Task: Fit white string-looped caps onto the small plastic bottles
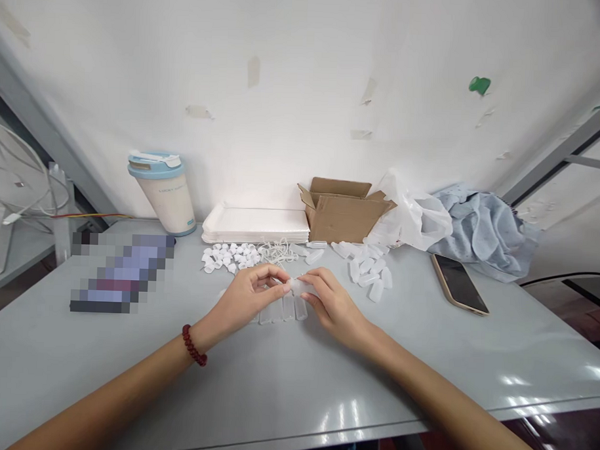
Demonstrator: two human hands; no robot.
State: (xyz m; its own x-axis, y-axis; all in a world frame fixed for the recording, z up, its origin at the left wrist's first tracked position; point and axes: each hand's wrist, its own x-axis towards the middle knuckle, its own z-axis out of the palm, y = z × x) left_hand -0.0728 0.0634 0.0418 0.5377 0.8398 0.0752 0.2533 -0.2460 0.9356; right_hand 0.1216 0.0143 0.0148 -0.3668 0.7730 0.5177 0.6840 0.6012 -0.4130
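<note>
Above the middle of the table, my left hand [252, 294] pinches a small white piece at its fingertips; its kind is mostly hidden. My right hand [335, 306] holds a translucent plastic tube [298, 287] between thumb and fingers, its end meeting the left fingertips. Just below the hands lies a row of several similar translucent tubes [277, 311], partly covered by the left hand. Behind the left hand is a pile of small white caps [230, 254], with a tangle of thin white loops [281, 251] beside it. More loose tubes [370, 270] are scattered to the right.
Along the wall stand a blue-lidded cup [166, 194], a stack of white trays [260, 225], an open cardboard box [344, 219], a white plastic bag [413, 219] and a light blue cloth [482, 225]. A phone [459, 283] lies right; a pixelated object [126, 271] lies left.
</note>
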